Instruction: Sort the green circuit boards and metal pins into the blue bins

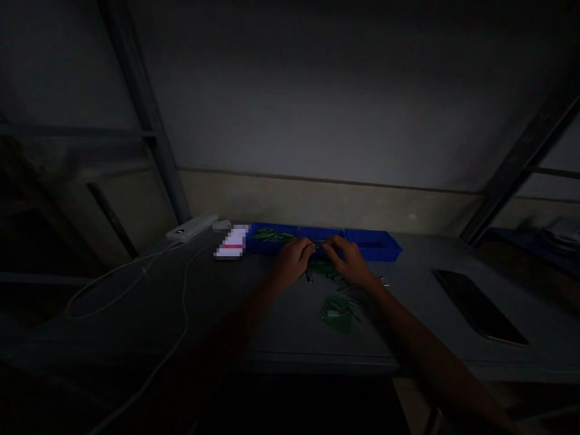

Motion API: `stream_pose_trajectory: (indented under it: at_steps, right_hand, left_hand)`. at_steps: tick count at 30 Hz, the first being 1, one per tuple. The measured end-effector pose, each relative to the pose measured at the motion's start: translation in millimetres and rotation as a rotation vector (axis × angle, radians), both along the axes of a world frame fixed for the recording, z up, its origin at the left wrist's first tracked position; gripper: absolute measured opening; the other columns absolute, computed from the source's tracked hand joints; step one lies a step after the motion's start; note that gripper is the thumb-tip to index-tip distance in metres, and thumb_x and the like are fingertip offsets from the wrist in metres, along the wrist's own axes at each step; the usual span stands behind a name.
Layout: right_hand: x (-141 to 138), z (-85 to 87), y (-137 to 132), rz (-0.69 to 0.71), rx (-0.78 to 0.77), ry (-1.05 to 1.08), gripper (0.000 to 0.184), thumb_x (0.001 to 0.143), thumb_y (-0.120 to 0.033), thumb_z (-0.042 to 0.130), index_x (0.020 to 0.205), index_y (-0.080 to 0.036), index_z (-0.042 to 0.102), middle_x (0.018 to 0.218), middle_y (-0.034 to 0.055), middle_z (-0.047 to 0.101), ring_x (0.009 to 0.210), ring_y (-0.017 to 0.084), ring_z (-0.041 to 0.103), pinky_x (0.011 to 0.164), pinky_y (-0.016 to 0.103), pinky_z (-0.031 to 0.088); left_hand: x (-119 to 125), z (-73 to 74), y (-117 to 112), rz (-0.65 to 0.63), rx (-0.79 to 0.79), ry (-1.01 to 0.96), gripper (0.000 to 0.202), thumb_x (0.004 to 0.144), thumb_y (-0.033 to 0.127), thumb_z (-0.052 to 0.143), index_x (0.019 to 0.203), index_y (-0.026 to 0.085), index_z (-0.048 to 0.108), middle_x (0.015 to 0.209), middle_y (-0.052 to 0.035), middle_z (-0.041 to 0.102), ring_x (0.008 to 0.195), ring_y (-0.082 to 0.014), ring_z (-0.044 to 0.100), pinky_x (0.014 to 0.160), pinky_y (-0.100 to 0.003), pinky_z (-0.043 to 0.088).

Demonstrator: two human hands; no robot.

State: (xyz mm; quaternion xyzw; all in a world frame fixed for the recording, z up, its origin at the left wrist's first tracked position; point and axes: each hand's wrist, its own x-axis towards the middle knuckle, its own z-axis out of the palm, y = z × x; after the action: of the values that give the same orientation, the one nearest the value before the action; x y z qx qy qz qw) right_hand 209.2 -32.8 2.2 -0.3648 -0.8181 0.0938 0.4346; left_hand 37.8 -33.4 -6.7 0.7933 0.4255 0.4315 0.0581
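Observation:
The scene is very dark. My left hand and my right hand rest close together on a grey table, fingers curled around small green parts between them; what exactly each hand grips is too dim to make out. Just behind the hands stands a long blue tray with green pieces in its left half. A small pile of green parts with thin metal pins lies on the table nearer to me, under my right forearm.
A white power bank with a white cable trailing off the table's front lies at the back left. A white-and-pink card sits beside the tray. A dark flat phone lies at right. A metal rack post rises behind.

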Motion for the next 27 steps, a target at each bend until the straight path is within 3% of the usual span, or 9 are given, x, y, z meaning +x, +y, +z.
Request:
stream_pose_trajectory:
  at_steps: [6, 8, 12, 15, 18, 23, 27]
  right_hand:
    - [9, 1.1, 8, -0.101, 0.025, -0.031, 0.041, 0.089, -0.044, 0.035, 0.058, -0.020, 0.046, 0.058, 0.0012, 0.053, 0.056, 0.014, 0.048, 0.058, 0.026, 0.035]
    - [20, 0.4, 15, -0.208, 0.027, 0.002, 0.045, 0.088, -0.047, 0.034, 0.054, -0.020, 0.044, 0.055, 0.0013, 0.051, 0.054, 0.014, 0.047, 0.056, 0.027, 0.033]
    - [48, -2.4, 32, -0.482, 0.038, 0.063, 0.050, 0.087, -0.050, 0.032, 0.049, -0.020, 0.045, 0.053, 0.0036, 0.054, 0.053, 0.015, 0.048, 0.056, 0.028, 0.030]
    - [65, -6.3, 40, -0.665, 0.027, 0.063, 0.054, 0.088, -0.051, 0.031, 0.047, -0.019, 0.047, 0.051, 0.0054, 0.056, 0.050, 0.015, 0.047, 0.055, 0.029, 0.027]
    - [74, -11.9, 45, -0.762, 0.027, 0.045, 0.054, 0.087, -0.052, 0.032, 0.050, -0.018, 0.053, 0.056, 0.0082, 0.060, 0.054, 0.016, 0.049, 0.056, 0.028, 0.028]
    - [74, -14.4, 47, -0.855, 0.094, 0.027, 0.049, 0.081, -0.056, 0.041, 0.054, -0.019, 0.056, 0.063, 0.0097, 0.063, 0.065, 0.020, 0.051, 0.061, 0.028, 0.032]
    - [51, -5.5, 35, -0.673, 0.084, 0.073, 0.047, 0.084, -0.053, 0.039, 0.053, -0.020, 0.049, 0.053, 0.0027, 0.054, 0.052, 0.014, 0.043, 0.054, 0.027, 0.028]
  left_hand:
    - [1, -3.1, -1, -0.016, -0.054, 0.025, 0.016, 0.087, 0.025, 0.046, 0.079, 0.019, 0.059, 0.079, -0.0032, 0.063, 0.079, -0.0169, 0.058, 0.075, -0.029, 0.045]
    - [1, -6.4, -2, -0.019, -0.067, 0.072, 0.010, 0.082, 0.025, 0.055, 0.087, 0.018, 0.060, 0.084, -0.0046, 0.064, 0.083, -0.0189, 0.058, 0.077, -0.031, 0.045]
    - [1, -13.0, -1, -0.022, -0.074, 0.245, 0.024, 0.075, 0.022, 0.063, 0.098, 0.018, 0.060, 0.099, -0.0070, 0.063, 0.097, -0.0228, 0.056, 0.088, -0.038, 0.043]
    - [1, -15.3, 0, -0.020, -0.061, 0.310, 0.020, 0.077, 0.018, 0.060, 0.097, 0.020, 0.062, 0.101, -0.0058, 0.064, 0.099, -0.0218, 0.056, 0.092, -0.037, 0.041]
    - [0, -15.1, 2, 0.013, -0.068, 0.290, 0.013, 0.079, 0.016, 0.056, 0.088, 0.021, 0.064, 0.093, -0.0043, 0.066, 0.092, -0.0202, 0.058, 0.085, -0.034, 0.044]
    - [-5, -11.0, 8, 0.118, -0.097, 0.061, 0.013, 0.081, 0.017, 0.051, 0.085, 0.020, 0.063, 0.086, -0.0049, 0.068, 0.082, -0.0197, 0.063, 0.074, -0.031, 0.046]
    - [-11, -6.5, 13, 0.193, -0.073, -0.121, 0.011, 0.082, 0.019, 0.051, 0.084, 0.019, 0.061, 0.084, -0.0049, 0.069, 0.078, -0.0187, 0.064, 0.071, -0.029, 0.047]
